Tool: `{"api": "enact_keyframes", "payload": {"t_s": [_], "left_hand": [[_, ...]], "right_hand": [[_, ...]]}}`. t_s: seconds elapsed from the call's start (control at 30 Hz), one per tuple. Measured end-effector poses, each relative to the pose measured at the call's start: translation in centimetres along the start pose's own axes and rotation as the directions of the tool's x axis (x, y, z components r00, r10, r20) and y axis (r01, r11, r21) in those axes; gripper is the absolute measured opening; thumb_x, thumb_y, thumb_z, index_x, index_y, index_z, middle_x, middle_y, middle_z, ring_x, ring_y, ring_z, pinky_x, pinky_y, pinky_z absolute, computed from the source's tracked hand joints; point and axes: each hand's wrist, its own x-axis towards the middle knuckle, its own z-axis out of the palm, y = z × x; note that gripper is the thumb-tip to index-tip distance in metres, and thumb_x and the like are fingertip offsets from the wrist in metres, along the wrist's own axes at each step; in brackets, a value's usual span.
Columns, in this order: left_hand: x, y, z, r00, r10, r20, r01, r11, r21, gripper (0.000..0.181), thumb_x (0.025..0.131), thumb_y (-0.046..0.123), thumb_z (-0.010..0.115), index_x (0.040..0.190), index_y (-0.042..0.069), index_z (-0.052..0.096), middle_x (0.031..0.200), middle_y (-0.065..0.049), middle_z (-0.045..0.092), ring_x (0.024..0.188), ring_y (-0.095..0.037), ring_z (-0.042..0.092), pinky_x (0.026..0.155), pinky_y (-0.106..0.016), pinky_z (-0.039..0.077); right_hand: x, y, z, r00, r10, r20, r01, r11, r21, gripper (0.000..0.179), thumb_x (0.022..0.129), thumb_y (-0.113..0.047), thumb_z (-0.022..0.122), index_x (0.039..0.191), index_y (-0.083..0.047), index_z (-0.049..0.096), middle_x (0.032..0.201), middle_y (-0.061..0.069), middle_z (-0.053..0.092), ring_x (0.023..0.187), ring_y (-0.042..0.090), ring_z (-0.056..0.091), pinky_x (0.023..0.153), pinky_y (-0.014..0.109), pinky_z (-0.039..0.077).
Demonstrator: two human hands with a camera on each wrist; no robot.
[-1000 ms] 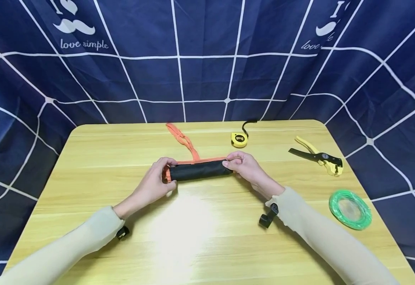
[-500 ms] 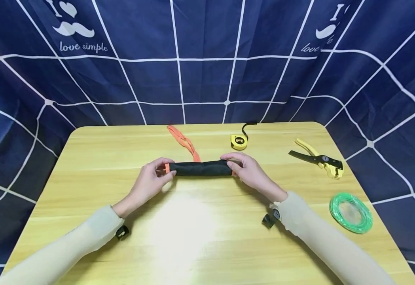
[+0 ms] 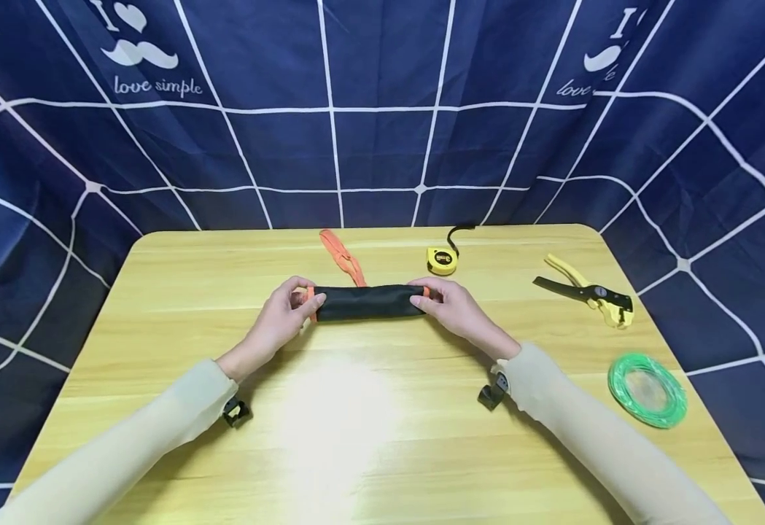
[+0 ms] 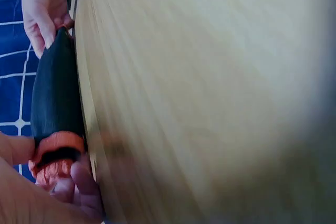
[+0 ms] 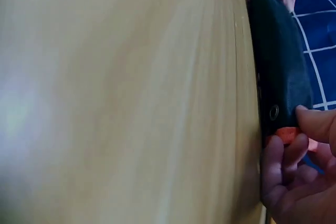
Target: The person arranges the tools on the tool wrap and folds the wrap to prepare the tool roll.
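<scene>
A rolled-up black cloth tool roll (image 3: 369,302) with orange edging lies crosswise between both hands, over the far middle of the table. My left hand (image 3: 276,321) grips its left end, thumb on the near side; the layered orange edging (image 4: 58,142) shows there in the left wrist view. My right hand (image 3: 453,306) pinches the right end between thumb and fingers. Close to that end, the right wrist view shows a metal eyelet (image 5: 274,112). An orange strap (image 3: 343,257) runs from behind the roll toward the back edge. What is inside the roll is hidden.
A yellow tape measure (image 3: 442,260) with a black cord lies behind the right hand. Farther right are yellow-and-black cutting pliers (image 3: 588,292) and a coil of green wire (image 3: 674,397). A blue gridded curtain (image 3: 382,146) surrounds the wooden table (image 3: 224,255) at the back and sides.
Both hands have turned the roll over and moved it slightly away. The orange edging along its far side has gone from view, and less of the strap shows.
</scene>
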Motion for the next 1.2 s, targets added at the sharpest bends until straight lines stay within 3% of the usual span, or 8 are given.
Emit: {"api": "enact_keyframes", "payload": {"t_s": [0.17,0.33,0.47,0.57,0.7,0.83,1.03,1.2], "left_hand": [[0.5,0.3,0.1,1.0,0.031,0.004,-0.031,0.992,0.12,0.034,0.11,0.015,0.069,0.14,0.0,0.068,0.103,-0.013,0.059,0.089,-0.024,0.054,0.076,-0.033,0.046],[0.6,0.5,-0.1,0.999,-0.009,0.035,0.003,0.986,0.168,0.043,0.115,0.016,0.058,0.151,-0.006,0.06,0.12,-0.021,0.058,0.101,-0.032,0.054,0.087,-0.039,0.043],[0.7,0.4,0.0,0.999,-0.013,0.048,0.003,0.979,0.206,0.045,0.116,0.018,0.052,0.151,-0.01,0.058,0.13,-0.024,0.056,0.104,-0.033,0.054,0.092,-0.041,0.043],[0.7,0.3,0.0,0.999,-0.015,0.05,0.004,0.978,0.208,0.047,0.116,0.02,0.052,0.152,-0.011,0.056,0.131,-0.024,0.055,0.109,-0.034,0.054,0.097,-0.044,0.044],[0.6,0.1,-0.1,0.998,-0.028,0.056,0.017,0.981,0.191,0.049,0.115,0.022,0.055,0.153,-0.01,0.054,0.135,-0.024,0.054,0.117,-0.036,0.053,0.108,-0.05,0.042],[0.5,0.1,-0.3,0.997,-0.042,0.064,0.031,0.985,0.168,0.049,0.114,0.022,0.056,0.152,-0.009,0.053,0.138,-0.024,0.051,0.119,-0.036,0.053,0.109,-0.051,0.042],[0.3,0.2,-0.5,0.994,-0.074,0.074,0.064,0.989,0.134,0.059,0.114,0.029,0.058,0.16,-0.006,0.046,0.148,-0.025,0.048,0.129,-0.038,0.051,0.113,-0.053,0.041],[-1.4,0.1,-1.6,0.998,-0.037,0.049,0.03,0.99,0.134,0.064,0.113,0.031,0.061,0.163,-0.005,0.041,0.159,-0.027,0.044,0.141,-0.043,0.052,0.115,-0.058,0.042]], "right_hand": [[0.5,0.2,-0.3,0.999,0.025,0.024,-0.026,0.999,0.039,0.027,0.106,-0.012,0.075,0.13,-0.001,0.076,0.092,0.003,0.058,0.082,0.019,0.053,0.077,0.032,0.044],[1.0,0.3,-0.7,0.99,0.108,0.09,-0.119,0.984,0.132,0.029,0.111,-0.012,0.066,0.135,0.003,0.069,0.086,0.005,0.061,0.077,0.017,0.059,0.068,0.028,0.051],[1.2,0.4,-0.8,0.988,0.13,0.087,-0.141,0.982,0.124,0.031,0.113,-0.013,0.061,0.138,0.005,0.065,0.089,0.005,0.064,0.077,0.016,0.066,0.068,0.029,0.055],[1.0,0.4,-0.8,0.988,0.135,0.07,-0.142,0.985,0.101,0.029,0.114,-0.016,0.06,0.135,0.003,0.065,0.092,0.007,0.064,0.078,0.017,0.068,0.071,0.031,0.055],[0.9,0.3,-0.8,0.99,0.133,0.052,-0.137,0.987,0.089,0.037,0.115,-0.021,0.058,0.142,0.003,0.06,0.097,0.01,0.063,0.081,0.021,0.067,0.072,0.032,0.054],[0.9,0.1,-1.0,0.991,0.123,0.051,-0.126,0.989,0.077,0.046,0.114,-0.023,0.059,0.15,0.006,0.054,0.109,0.016,0.062,0.091,0.026,0.063,0.073,0.031,0.055],[0.3,0.2,-1.3,0.988,0.151,0.024,-0.152,0.988,0.038,0.063,0.113,-0.034,0.062,0.159,0.006,0.045,0.142,0.024,0.052,0.116,0.033,0.058,0.088,0.04,0.054],[-1.4,0.2,-2.1,0.994,0.11,0.012,-0.109,0.992,-0.056,0.069,0.112,-0.04,0.063,0.161,0.004,0.043,0.148,0.025,0.048,0.126,0.036,0.054,0.105,0.052,0.047]]}}
